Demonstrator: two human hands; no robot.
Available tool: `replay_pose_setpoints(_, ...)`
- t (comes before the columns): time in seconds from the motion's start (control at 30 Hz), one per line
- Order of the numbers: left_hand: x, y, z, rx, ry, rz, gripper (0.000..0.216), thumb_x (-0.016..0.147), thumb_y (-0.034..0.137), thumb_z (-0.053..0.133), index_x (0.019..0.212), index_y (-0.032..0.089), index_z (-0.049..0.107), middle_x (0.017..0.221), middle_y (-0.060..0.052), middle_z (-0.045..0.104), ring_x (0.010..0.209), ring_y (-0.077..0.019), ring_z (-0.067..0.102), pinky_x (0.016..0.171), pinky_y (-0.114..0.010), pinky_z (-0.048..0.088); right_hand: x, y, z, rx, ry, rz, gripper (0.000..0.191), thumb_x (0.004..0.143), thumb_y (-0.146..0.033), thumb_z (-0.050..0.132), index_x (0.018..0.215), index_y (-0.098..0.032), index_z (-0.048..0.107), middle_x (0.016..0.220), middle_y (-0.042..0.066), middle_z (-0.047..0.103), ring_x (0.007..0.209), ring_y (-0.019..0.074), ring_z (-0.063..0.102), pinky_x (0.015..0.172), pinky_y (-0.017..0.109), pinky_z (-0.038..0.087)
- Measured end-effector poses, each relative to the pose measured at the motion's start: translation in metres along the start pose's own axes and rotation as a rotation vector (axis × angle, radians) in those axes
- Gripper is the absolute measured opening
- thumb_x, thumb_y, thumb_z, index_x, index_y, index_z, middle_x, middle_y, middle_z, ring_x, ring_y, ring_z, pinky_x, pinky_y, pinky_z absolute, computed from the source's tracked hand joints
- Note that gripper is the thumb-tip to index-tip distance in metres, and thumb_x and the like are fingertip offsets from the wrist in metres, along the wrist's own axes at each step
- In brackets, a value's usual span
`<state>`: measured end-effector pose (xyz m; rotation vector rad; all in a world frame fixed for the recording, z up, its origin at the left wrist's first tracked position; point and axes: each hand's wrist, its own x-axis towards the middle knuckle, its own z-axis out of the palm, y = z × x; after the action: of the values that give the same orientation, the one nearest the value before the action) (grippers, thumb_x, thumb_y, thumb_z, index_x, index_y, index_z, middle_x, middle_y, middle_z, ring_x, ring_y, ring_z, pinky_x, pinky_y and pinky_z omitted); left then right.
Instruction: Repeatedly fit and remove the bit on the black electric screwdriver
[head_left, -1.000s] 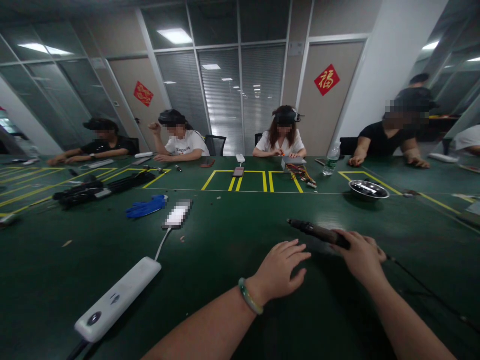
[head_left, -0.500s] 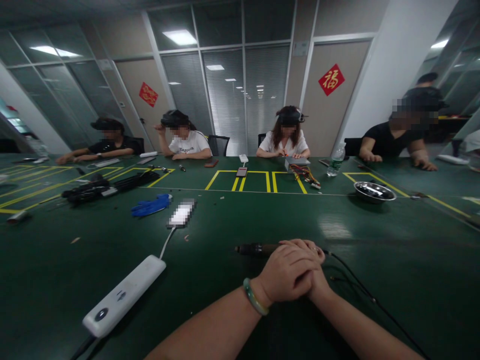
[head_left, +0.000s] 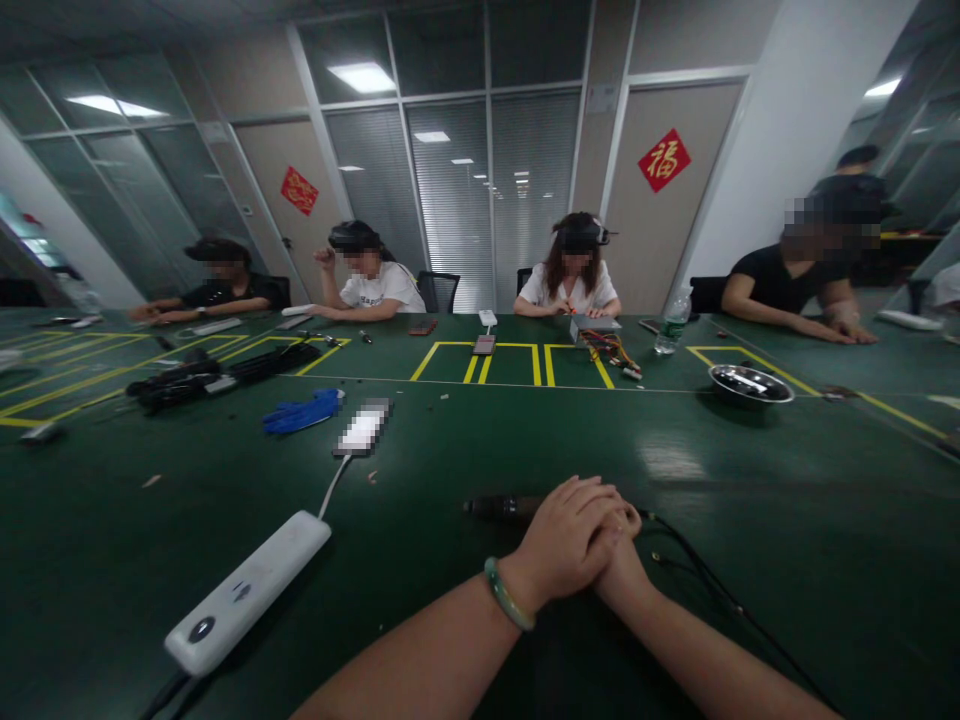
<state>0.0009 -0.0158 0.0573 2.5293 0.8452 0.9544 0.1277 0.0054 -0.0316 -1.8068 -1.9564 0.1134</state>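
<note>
The dark cylindrical corded tool point(head_left: 499, 507) is laid on the green table point(head_left: 450, 620), its handle hidden under the left hand point(head_left: 574, 535), which is folded over the right hand point(head_left: 621, 572), whose grip cannot be made out. No workpiece is touched; work with it appears unbegun.

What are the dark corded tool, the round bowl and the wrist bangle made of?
Dark cylindrical corded tool: probably matte black plastic or rubber, no glare. Round silver bowl: metal, bright polished glints. Pale green bangle: jade or glass, smooth and glossy; can't tell which.
</note>
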Motion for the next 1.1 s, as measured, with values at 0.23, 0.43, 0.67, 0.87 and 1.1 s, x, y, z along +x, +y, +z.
replay_pose_setpoints(0.23,-0.002,-0.005,-0.002,0.065,-0.019,-0.052,0.042,0.101,0.036,0.031,0.139,0.024,0.043,0.146,-0.002,0.044,0.138,-0.0153,0.035,0.118,-0.038,0.024,0.0,0.0,-0.045,-0.039,-0.047,-0.022,0.053,0.081,-0.02,0.048,0.133,-0.032,0.051,0.129,0.007,0.057,0.124,0.0287,0.044,0.099,0.046,0.033)
replay_pose_setpoints(0.43,-0.002,-0.009,0.002,0.18,-0.088,-0.045,0.048,0.098,0.043,0.042,0.143,0.029,0.037,0.147,-0.001,0.044,0.133,-0.0173,0.042,0.111,-0.037,0.033,-0.001,0.068,-0.13,-0.036,-0.27,-0.029,0.038,0.076,-0.039,0.061,0.112,-0.027,0.065,0.119,0.006,0.061,0.109,0.0268,0.054,0.093,0.039,0.039)
replay_pose_setpoints(0.67,0.0,-0.011,0.007,0.274,-0.146,-0.063,0.05,0.092,0.035,0.057,0.139,0.034,0.041,0.141,0.001,0.05,0.123,-0.0184,0.05,0.102,-0.038,0.04,-0.012,0.087,-0.133,0.02,-0.454,0.149,0.031,0.077,-0.045,0.062,0.101,-0.026,0.067,0.098,0.003,0.067,0.084,0.0212,0.062,0.07,0.03,0.043)
replay_pose_setpoints(0.87,0.002,-0.011,0.01,0.289,-0.153,-0.08,0.047,0.092,0.031,0.058,0.137,0.034,0.044,0.139,0.001,0.052,0.119,-0.0184,0.052,0.099,-0.037,0.042,-0.015,0.061,-0.121,0.009,-0.434,0.17,0.025,0.078,-0.046,0.062,0.091,-0.025,0.066,0.087,0.002,0.068,0.073,0.0184,0.062,0.062,0.028,0.039)
replay_pose_setpoints(1.1,0.0,-0.009,0.004,0.212,-0.166,-0.088,0.046,0.093,0.028,0.057,0.136,0.034,0.044,0.136,0.003,0.054,0.117,-0.0183,0.052,0.1,-0.037,0.04,-0.018,0.062,-0.124,0.098,-0.547,0.108,0.022,0.075,-0.037,0.064,0.092,-0.024,0.067,0.088,0.001,0.068,0.075,0.0168,0.062,0.063,0.025,0.041)
